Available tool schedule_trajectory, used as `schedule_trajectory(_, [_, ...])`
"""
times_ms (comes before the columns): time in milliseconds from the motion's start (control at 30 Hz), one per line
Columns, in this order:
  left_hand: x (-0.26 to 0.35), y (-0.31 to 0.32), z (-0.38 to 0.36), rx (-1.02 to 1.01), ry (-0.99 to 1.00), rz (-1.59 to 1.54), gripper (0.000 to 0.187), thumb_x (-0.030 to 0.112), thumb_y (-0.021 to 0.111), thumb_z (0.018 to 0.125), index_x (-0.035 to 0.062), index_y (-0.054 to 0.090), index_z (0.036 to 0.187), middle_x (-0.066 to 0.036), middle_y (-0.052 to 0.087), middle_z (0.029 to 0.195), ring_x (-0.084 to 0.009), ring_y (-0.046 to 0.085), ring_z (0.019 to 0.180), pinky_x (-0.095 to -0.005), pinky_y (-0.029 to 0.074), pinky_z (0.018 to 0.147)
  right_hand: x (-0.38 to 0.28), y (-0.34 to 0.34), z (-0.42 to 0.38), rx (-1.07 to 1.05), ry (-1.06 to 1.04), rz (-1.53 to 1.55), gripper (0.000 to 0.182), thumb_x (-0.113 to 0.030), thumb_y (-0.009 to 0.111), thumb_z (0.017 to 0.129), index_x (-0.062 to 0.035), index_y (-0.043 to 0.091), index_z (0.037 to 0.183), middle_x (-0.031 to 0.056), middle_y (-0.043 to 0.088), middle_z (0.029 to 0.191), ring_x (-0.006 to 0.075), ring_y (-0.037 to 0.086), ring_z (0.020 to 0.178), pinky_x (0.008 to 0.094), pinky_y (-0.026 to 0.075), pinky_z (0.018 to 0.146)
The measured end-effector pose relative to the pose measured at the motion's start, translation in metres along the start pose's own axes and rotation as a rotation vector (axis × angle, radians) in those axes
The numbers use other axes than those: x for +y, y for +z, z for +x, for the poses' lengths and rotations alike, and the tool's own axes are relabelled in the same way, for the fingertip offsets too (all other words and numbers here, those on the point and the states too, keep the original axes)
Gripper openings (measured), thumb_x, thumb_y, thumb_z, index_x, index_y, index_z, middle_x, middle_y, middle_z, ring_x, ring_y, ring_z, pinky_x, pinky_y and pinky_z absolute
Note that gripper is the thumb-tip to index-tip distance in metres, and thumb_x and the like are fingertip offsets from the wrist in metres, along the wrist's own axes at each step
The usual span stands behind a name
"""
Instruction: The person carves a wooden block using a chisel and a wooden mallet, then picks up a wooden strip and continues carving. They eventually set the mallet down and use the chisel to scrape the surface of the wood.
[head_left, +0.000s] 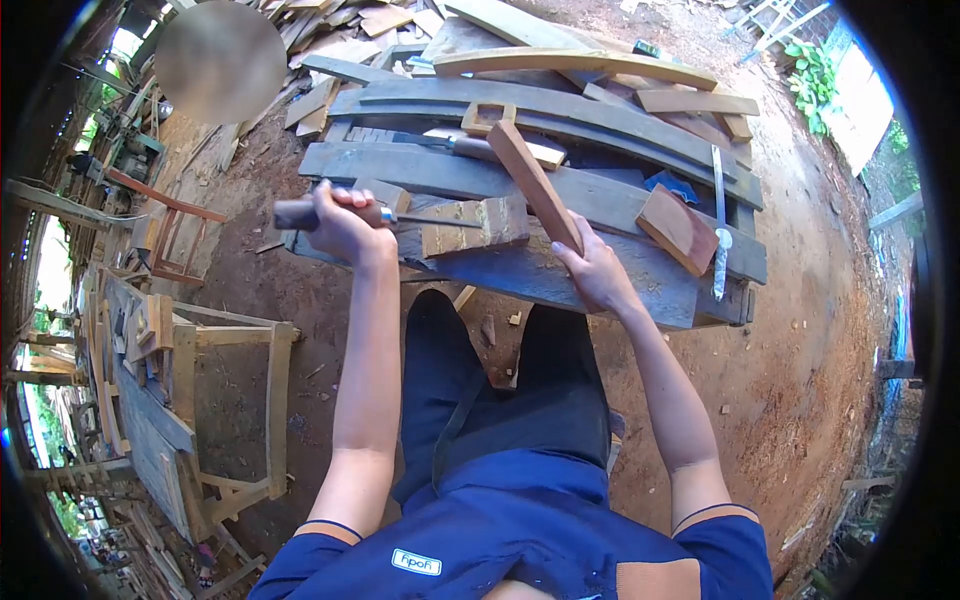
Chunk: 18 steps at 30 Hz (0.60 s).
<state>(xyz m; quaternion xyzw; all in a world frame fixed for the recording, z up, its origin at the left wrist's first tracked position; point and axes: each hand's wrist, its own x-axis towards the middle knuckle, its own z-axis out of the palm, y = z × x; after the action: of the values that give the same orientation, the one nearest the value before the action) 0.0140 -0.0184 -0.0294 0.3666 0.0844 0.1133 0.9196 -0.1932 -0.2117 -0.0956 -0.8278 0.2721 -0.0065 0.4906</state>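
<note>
My left hand [347, 228] is wrapped round the dark wooden handle of a chisel [430, 220]. The blade points right and lies over a pale, rough-faced wood block [472, 226] on the slatted bench [620, 195]. In my right hand [597, 270] is a brown wooden bar [535, 185], gripped at its lower end and slanting up to the left, its far end above the bench slats. A small wood offcut [382, 194] lies just behind my left hand. To the right of my right hand, a two-toned wood piece [678, 230] rests on the bench.
A long metal measuring tool [720, 225] lies at the bench's right end. Farther back are a dark-handled tool [475, 148], a small square wooden frame [488, 118] and a curved plank [575, 64]. Scrap wood [340, 50] is piled behind; a wooden stand [235, 335] is at left.
</note>
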Motion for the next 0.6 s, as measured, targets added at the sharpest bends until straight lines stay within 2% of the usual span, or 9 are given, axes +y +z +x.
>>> schedule_trajectory(67, [0.009, 0.012, 0.000, -0.163, 0.014, -0.071, 0.019, 0.003, 0.057, 0.087, 0.0103, 0.043, 0.076, 0.001, 0.047, 0.055, -0.0089, 0.043, 0.042, -0.0247, 0.040, 0.041, 0.000, 0.000, -0.003, 0.003, 0.011, -0.018, 0.059, -0.037, 0.054, 0.092, -0.0198, 0.033, 0.144, 0.0266, 0.062, 0.116, 0.0430, 0.060, 0.110, 0.0483, 0.045, 0.093])
schedule_trajectory(133, [0.017, 0.035, -0.019, -0.179, 0.124, 0.008, 0.017, 0.000, 0.057, 0.085, 0.0093, 0.044, 0.078, 0.000, 0.047, 0.055, -0.0089, 0.043, 0.040, -0.0248, 0.039, 0.039, 0.000, 0.003, -0.003, 0.061, -0.037, -0.093, 0.059, -0.038, 0.053, 0.092, -0.0204, 0.033, 0.144, 0.0262, 0.063, 0.115, 0.0440, 0.060, 0.108, 0.0493, 0.046, 0.092])
schedule_trajectory(200, [0.014, 0.036, -0.030, -0.258, 0.141, 0.078, 0.016, 0.002, 0.057, 0.086, 0.0116, 0.044, 0.081, 0.001, 0.043, 0.054, -0.0099, 0.042, 0.041, -0.0265, 0.039, 0.041, 0.000, 0.004, -0.001, 0.063, -0.043, -0.090, 0.059, -0.039, 0.053, 0.091, -0.0217, 0.032, 0.144, 0.0253, 0.063, 0.114, 0.0439, 0.061, 0.107, 0.0497, 0.046, 0.091])
schedule_trajectory(267, [0.010, 0.035, -0.041, -0.449, 0.124, 0.054, 0.017, -0.003, 0.056, 0.083, 0.0088, 0.044, 0.081, -0.001, 0.045, 0.053, -0.0105, 0.043, 0.038, -0.0268, 0.039, 0.037, 0.004, 0.006, -0.001, 0.078, -0.052, -0.105, 0.059, -0.040, 0.053, 0.091, -0.0227, 0.032, 0.144, 0.0244, 0.064, 0.113, 0.0439, 0.061, 0.106, 0.0500, 0.046, 0.091])
schedule_trajectory(600, [0.001, 0.036, -0.059, -0.559, 0.163, 0.121, 0.017, -0.003, 0.056, 0.082, 0.0076, 0.043, 0.080, -0.002, 0.046, 0.051, -0.0102, 0.043, 0.036, -0.0269, 0.040, 0.038, -0.002, 0.006, -0.005, 0.081, -0.036, -0.138, 0.058, -0.041, 0.052, 0.092, -0.0230, 0.031, 0.143, 0.0254, 0.064, 0.113, 0.0463, 0.060, 0.106, 0.0524, 0.046, 0.090])
